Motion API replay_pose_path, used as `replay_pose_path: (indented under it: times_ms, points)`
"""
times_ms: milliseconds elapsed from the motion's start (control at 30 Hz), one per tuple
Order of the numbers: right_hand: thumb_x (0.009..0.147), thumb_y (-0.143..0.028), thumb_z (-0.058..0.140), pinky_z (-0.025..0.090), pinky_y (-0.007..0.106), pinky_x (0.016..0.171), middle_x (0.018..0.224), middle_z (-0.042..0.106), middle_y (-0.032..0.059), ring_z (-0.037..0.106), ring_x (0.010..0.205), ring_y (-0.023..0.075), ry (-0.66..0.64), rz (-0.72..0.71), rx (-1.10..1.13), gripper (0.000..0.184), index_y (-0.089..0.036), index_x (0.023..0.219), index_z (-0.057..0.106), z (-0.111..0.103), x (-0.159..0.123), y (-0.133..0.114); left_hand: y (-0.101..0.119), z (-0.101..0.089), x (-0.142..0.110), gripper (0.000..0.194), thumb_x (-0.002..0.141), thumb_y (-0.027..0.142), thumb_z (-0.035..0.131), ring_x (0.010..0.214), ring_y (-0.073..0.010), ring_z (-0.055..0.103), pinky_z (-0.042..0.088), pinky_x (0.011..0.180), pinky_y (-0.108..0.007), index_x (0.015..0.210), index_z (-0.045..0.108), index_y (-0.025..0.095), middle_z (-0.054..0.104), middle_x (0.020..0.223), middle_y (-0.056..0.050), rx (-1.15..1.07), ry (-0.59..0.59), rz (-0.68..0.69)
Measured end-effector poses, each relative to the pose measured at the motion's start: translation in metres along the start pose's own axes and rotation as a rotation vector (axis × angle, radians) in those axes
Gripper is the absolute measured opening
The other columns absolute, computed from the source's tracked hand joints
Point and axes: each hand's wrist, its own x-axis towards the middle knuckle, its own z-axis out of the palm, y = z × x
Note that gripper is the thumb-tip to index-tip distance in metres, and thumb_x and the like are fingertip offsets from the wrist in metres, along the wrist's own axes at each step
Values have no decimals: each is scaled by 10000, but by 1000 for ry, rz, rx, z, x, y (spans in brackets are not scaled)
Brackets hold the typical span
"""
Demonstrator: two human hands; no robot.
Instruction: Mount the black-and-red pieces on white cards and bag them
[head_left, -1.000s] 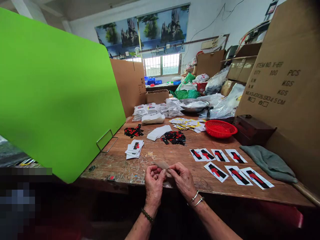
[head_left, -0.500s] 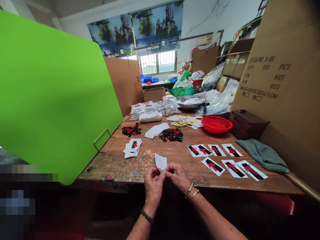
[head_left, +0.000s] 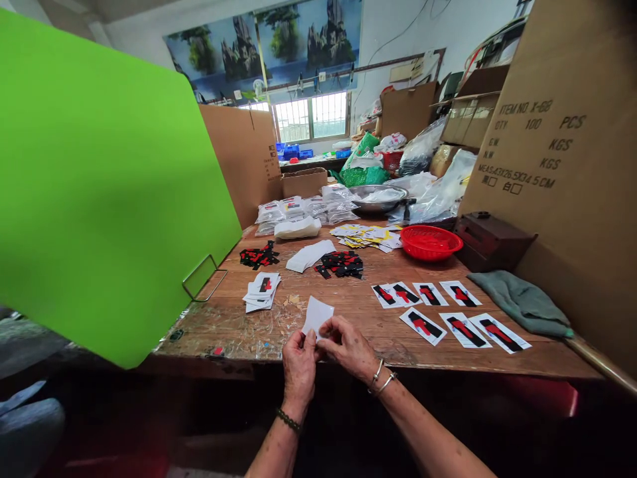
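Note:
A small white card (head_left: pixel 317 315), slightly curved, stands up between my two hands just above the table's front edge. My left hand (head_left: pixel 300 362) pinches its lower left corner between thumb and fingers. On the right side, the bent fingers of my right hand (head_left: pixel 348 345) grip the card's edge. To the right lie several white cards (head_left: pixel 423 326), each bearing a black-and-red piece. Left of my hands is a stack of similar cards (head_left: pixel 262 292). Beyond are a fan of blank white cards (head_left: pixel 309 256) and two heaps of black-and-red pieces (head_left: pixel 259 255), (head_left: pixel 343 263).
A red plastic basket (head_left: pixel 430 243) stands at the right beside a dark brown box (head_left: pixel 492 242). A grey-green cloth (head_left: pixel 517 302) lies near the right edge. Bagged packs (head_left: pixel 303 207) and yellow-and-white cards (head_left: pixel 365 236) are farther back. A green panel (head_left: pixel 114 192) borders the left.
Both hands have shifted slightly left with the white card, and more of the card shows. My right fingers have moved up along its edge. The view has tilted a little.

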Motion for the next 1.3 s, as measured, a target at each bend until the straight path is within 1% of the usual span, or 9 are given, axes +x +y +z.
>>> replay_pose_path:
  times_ms: [67, 133, 233, 333, 567, 767, 900, 1167, 1300]
  points:
    - [715, -221, 681, 404, 246, 630, 828, 624, 21, 540, 692, 147, 48, -69, -101, 146, -183, 839, 613, 1, -4, -2, 2, 0, -2, 395, 713, 522, 696, 549, -91, 540, 423, 486, -173, 724, 619, 135, 591, 626, 9, 2, -4, -4]
    - [786, -198, 626, 406, 267, 673, 824, 620, 37, 549, 740, 165, 71, -140, -194, 33, -186, 813, 612, 3, -7, -4, 6, 0, -4, 400, 704, 522, 707, 586, -101, 576, 459, 518, -181, 730, 635, 129, 617, 662, -6, -20, -37, -24]
    - [889, -181, 485, 409, 281, 712, 830, 637, 57, 567, 786, 175, 70, -191, -217, 187, -191, 783, 639, 2, -8, -5, 11, 0, -7, 408, 647, 487, 762, 723, -160, 662, 551, 666, -263, 811, 680, 123, 690, 821, -60, -85, -74, -71]
    - [873, -210, 518, 409, 267, 681, 799, 653, 43, 584, 743, 162, 55, -128, -127, 192, -196, 751, 666, 1, -5, -3, 12, 1, -8, 403, 604, 434, 802, 751, -180, 684, 568, 723, -302, 834, 690, 122, 709, 854, -74, -87, -38, -76]
    - [677, -195, 666, 363, 226, 567, 606, 613, -11, 532, 598, 130, 52, 25, 36, 157, -177, 539, 593, -1, 8, 10, 12, 0, -5, 298, 640, 410, 769, 599, -167, 648, 539, 588, -260, 727, 654, 149, 672, 668, -20, 128, -24, 49]
    - [700, -318, 654, 328, 214, 494, 551, 606, -13, 472, 504, 104, -96, 163, 224, 192, -150, 609, 675, -6, 12, 11, 6, -2, 4, 279, 728, 427, 661, 661, -172, 622, 536, 624, -272, 639, 634, 165, 625, 672, -23, 214, 6, 120]
    - [708, -264, 588, 312, 210, 492, 544, 570, -21, 455, 513, 101, -84, 169, 129, 163, -152, 600, 633, -4, 14, 10, 7, -1, 5, 299, 704, 441, 678, 627, -168, 622, 532, 602, -269, 609, 582, 175, 595, 644, -5, 189, -1, 85]
    - [811, -276, 526, 331, 233, 577, 632, 578, -10, 494, 600, 127, -63, 14, -37, 186, -181, 653, 553, -1, 11, 10, 8, -5, 10, 282, 680, 435, 678, 594, -163, 613, 506, 586, -263, 653, 628, 159, 635, 639, -14, 195, -62, 24]
    - [849, -220, 467, 327, 257, 618, 723, 584, 25, 515, 666, 154, 36, -66, -265, 159, -185, 709, 534, 4, 1, 3, 4, -5, 16, 170, 664, 297, 611, 536, -130, 531, 442, 540, -234, 556, 562, 175, 549, 551, 18, 407, 19, 130]
